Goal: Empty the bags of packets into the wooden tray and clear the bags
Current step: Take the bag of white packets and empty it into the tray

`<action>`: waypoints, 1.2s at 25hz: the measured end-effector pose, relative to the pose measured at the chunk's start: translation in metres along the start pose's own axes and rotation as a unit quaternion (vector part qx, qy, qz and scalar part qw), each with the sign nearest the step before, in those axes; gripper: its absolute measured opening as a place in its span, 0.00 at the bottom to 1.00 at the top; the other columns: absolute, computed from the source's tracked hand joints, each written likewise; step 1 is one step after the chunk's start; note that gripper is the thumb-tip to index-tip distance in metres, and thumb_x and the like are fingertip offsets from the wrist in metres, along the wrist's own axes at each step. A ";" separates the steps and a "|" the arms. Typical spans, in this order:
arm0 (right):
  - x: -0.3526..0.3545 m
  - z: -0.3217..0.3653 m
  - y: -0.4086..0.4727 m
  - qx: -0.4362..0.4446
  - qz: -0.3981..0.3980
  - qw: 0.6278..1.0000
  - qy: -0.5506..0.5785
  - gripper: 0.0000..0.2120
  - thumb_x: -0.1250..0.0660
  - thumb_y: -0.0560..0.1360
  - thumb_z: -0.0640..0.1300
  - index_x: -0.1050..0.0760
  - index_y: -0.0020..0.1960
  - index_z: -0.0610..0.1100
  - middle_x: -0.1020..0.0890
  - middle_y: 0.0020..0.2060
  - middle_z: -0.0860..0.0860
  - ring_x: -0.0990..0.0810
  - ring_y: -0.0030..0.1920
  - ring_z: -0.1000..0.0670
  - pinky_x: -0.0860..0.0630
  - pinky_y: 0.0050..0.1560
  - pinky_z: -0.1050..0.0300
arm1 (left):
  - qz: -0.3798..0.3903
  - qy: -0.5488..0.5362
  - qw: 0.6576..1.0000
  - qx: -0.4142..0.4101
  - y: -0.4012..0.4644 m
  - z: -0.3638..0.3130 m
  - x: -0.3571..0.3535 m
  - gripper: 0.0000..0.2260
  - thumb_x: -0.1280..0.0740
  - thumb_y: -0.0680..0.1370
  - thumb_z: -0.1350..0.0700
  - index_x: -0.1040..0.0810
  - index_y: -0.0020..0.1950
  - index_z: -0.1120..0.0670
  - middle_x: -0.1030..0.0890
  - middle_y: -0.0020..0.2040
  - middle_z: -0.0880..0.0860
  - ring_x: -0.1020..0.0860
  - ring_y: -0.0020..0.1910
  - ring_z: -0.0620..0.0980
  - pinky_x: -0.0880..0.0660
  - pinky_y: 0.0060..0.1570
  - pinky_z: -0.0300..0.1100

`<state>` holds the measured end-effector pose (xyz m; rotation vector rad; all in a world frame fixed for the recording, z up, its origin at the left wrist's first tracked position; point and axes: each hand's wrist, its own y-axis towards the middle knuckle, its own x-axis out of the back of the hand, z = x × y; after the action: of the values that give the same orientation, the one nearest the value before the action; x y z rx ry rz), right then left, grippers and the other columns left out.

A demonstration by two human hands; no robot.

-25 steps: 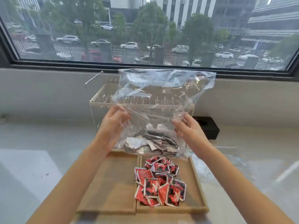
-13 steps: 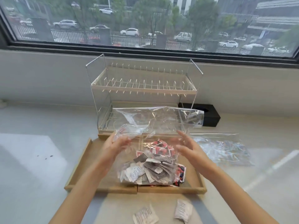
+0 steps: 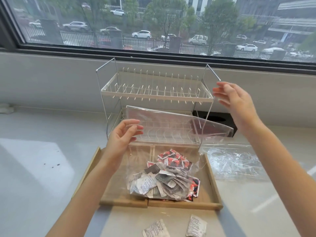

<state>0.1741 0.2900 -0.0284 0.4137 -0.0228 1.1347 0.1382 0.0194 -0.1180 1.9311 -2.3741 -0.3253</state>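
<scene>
A clear bag [image 3: 171, 134] of grey packets [image 3: 162, 183] is stood in the wooden tray [image 3: 210, 178], on the red packets [image 3: 174, 159]. Its top edge is touched by the left hand [image 3: 121, 139]; a pinch cannot be told. The right hand [image 3: 234, 100] is raised with fingers spread, holding nothing.

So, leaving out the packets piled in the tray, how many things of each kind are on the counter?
Clear bags: 2
Wooden tray: 1
Dish rack: 1
Black box: 1
Loose white packets in front of the tray: 2
Total: 7
</scene>
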 end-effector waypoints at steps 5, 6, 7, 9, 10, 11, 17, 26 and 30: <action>-0.056 0.039 0.009 -0.086 0.383 0.904 -0.167 0.17 0.48 0.80 0.50 0.22 0.46 0.49 0.17 0.46 0.54 0.19 0.47 0.56 0.24 0.51 0.65 | 0.091 0.048 0.992 -0.072 -0.011 -0.016 -0.018 0.07 0.38 0.75 0.62 0.24 0.45 0.51 0.18 0.38 0.41 0.21 0.40 0.38 0.27 0.41 0.28; -0.067 0.037 0.007 -0.094 0.445 0.867 -0.202 0.16 0.47 0.80 0.51 0.22 0.45 0.50 0.17 0.45 0.54 0.19 0.46 0.56 0.23 0.49 0.66 | 0.102 0.052 0.990 -0.085 -0.013 -0.019 -0.022 0.07 0.38 0.75 0.62 0.24 0.45 0.51 0.18 0.38 0.41 0.21 0.40 0.38 0.27 0.41 0.28; -0.077 0.033 0.004 -0.100 0.492 0.838 -0.215 0.15 0.46 0.79 0.51 0.21 0.44 0.50 0.17 0.45 0.53 0.19 0.45 0.56 0.23 0.49 0.65 | 0.107 0.052 0.989 -0.092 -0.015 -0.020 -0.024 0.05 0.38 0.75 0.60 0.24 0.44 0.51 0.18 0.38 0.41 0.21 0.40 0.39 0.27 0.43 0.29; -0.086 0.026 0.000 -0.118 0.538 0.810 -0.201 0.13 0.43 0.78 0.50 0.21 0.46 0.48 0.17 0.47 0.51 0.19 0.46 0.55 0.23 0.53 0.60 | 0.097 0.052 0.990 -0.092 -0.016 -0.020 -0.026 0.04 0.37 0.73 0.54 0.23 0.44 0.50 0.18 0.38 0.42 0.21 0.43 0.41 0.26 0.44 0.31; -0.086 0.024 -0.001 -0.124 0.544 0.809 -0.188 0.13 0.42 0.78 0.50 0.20 0.47 0.47 0.17 0.47 0.51 0.19 0.47 0.55 0.24 0.54 0.59 | 0.086 0.062 0.990 -0.092 -0.016 -0.020 -0.025 0.04 0.36 0.72 0.53 0.22 0.44 0.48 0.18 0.39 0.42 0.21 0.44 0.42 0.26 0.44 0.31; -0.083 0.023 -0.001 -0.129 0.543 0.811 -0.173 0.13 0.41 0.78 0.49 0.20 0.49 0.46 0.17 0.47 0.51 0.19 0.46 0.56 0.23 0.53 0.61 | 0.074 0.076 0.990 -0.093 -0.015 -0.017 -0.025 0.04 0.36 0.73 0.53 0.22 0.44 0.47 0.18 0.38 0.40 0.22 0.44 0.40 0.27 0.43 0.30; -0.073 0.024 -0.008 -0.098 0.513 0.834 -0.176 0.09 0.37 0.76 0.47 0.19 0.46 0.45 0.18 0.37 0.56 0.22 0.38 0.58 0.25 0.45 0.67 | 0.061 0.102 0.990 -0.081 -0.012 -0.017 -0.029 0.05 0.34 0.73 0.54 0.23 0.47 0.48 0.19 0.37 0.46 0.22 0.40 0.43 0.28 0.40 0.31; -0.075 0.034 -0.023 -0.019 0.391 0.885 -0.251 0.14 0.34 0.72 0.55 0.17 0.41 0.45 0.20 0.33 0.54 0.27 0.35 0.58 0.30 0.44 0.63 | 0.022 0.090 0.995 -0.038 -0.014 -0.017 -0.030 0.02 0.33 0.73 0.58 0.25 0.42 0.52 0.22 0.37 0.46 0.25 0.36 0.38 0.27 0.38 0.28; -0.072 0.042 -0.028 -0.048 0.385 0.894 -0.223 0.22 0.46 0.78 0.56 0.19 0.37 0.47 0.24 0.19 0.59 0.30 0.23 0.62 0.33 0.35 0.73 | 0.008 0.093 0.995 -0.025 -0.016 -0.019 -0.030 0.05 0.35 0.74 0.55 0.25 0.38 0.52 0.26 0.28 0.43 0.29 0.28 0.36 0.31 0.32 0.26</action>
<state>0.1758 0.2038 -0.0146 0.5928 -0.6983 1.7850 0.1631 0.0430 -0.1005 1.8323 -2.2416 -0.1919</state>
